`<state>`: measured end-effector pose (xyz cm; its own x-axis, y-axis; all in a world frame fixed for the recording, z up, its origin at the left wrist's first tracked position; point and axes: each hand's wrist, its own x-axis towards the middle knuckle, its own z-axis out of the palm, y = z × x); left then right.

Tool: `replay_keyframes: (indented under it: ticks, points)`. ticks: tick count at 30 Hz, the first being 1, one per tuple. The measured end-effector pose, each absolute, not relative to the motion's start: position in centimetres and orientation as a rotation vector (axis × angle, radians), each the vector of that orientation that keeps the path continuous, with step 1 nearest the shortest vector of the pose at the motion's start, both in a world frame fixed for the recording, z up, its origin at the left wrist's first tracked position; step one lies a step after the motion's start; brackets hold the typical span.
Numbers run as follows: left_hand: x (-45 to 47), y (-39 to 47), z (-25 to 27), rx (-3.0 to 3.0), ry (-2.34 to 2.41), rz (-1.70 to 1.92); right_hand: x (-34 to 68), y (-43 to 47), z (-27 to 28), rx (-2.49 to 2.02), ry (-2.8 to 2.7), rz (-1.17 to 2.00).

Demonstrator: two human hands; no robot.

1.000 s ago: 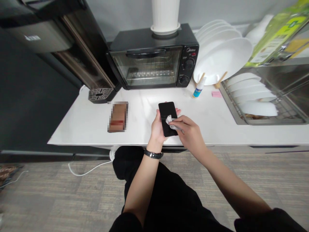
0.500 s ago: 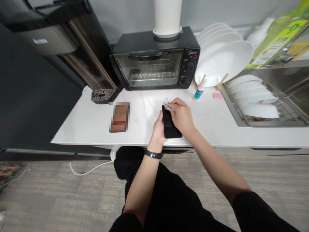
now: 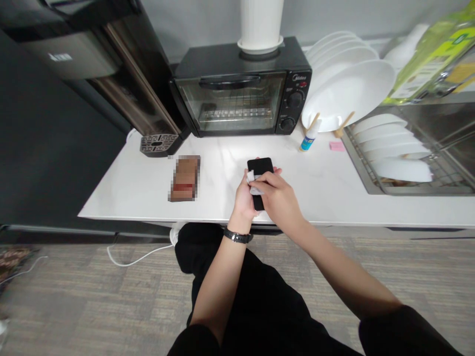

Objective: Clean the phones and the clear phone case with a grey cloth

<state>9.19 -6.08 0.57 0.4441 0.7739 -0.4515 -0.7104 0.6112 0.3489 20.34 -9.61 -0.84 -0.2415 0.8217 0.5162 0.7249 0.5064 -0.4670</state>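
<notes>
A black smartphone [image 3: 260, 165] rests in my left hand [image 3: 243, 200], screen up, over the front part of the counter. Its fingers wrap beneath the phone, with the tips showing past the right edge. Pinched in my right hand [image 3: 280, 198] is a crumpled white wipe [image 3: 256, 190], pressed against the middle of the screen. That hand hides part of the phone's right side. A small spray bottle [image 3: 308, 142] with a blue label stands behind and to the right. On the left lies a brown, blurred rectangular item [image 3: 185, 178].
Behind my hands sits a black toaster oven [image 3: 232, 104] with a white pot [image 3: 261, 24] on top. A drink dispenser [image 3: 144, 89] stands at left. White plates [image 3: 349, 94], a pink slip [image 3: 337, 146] and a sink [image 3: 371, 180] with bowls are at right.
My right hand has slid the wipe from the phone's far end down to its middle. The phone's angle has shifted slightly, and left fingertips now show at its right edge.
</notes>
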Motion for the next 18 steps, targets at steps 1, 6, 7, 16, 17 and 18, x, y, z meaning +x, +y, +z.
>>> replay_keyframes:
  ticks: [1,6,7,16,17,18]
  points:
    - [9.2,-6.1,0.5,0.121,0.608,0.918,20.5,-10.5,-0.9,-1.243,-2.032,0.150]
    - [9.0,-6.1,-0.5,0.180,0.618,0.977,22.0,-14.4,-1.1,-1.152,-2.039,0.114]
    - [9.0,-6.1,-0.7,0.194,0.621,0.978,22.3,-14.8,-1.2,-1.141,-2.023,0.120]
    - [9.4,-6.0,0.1,0.122,0.621,0.951,24.2,-11.5,-2.4,-1.205,-1.902,0.065]
    - [9.4,-6.1,0.3,0.101,0.620,0.945,24.3,-10.7,-2.4,-1.225,-1.885,0.078]
    - [9.5,-6.1,0.5,0.082,0.622,0.943,24.3,-10.0,-2.3,-1.247,-1.871,0.089]
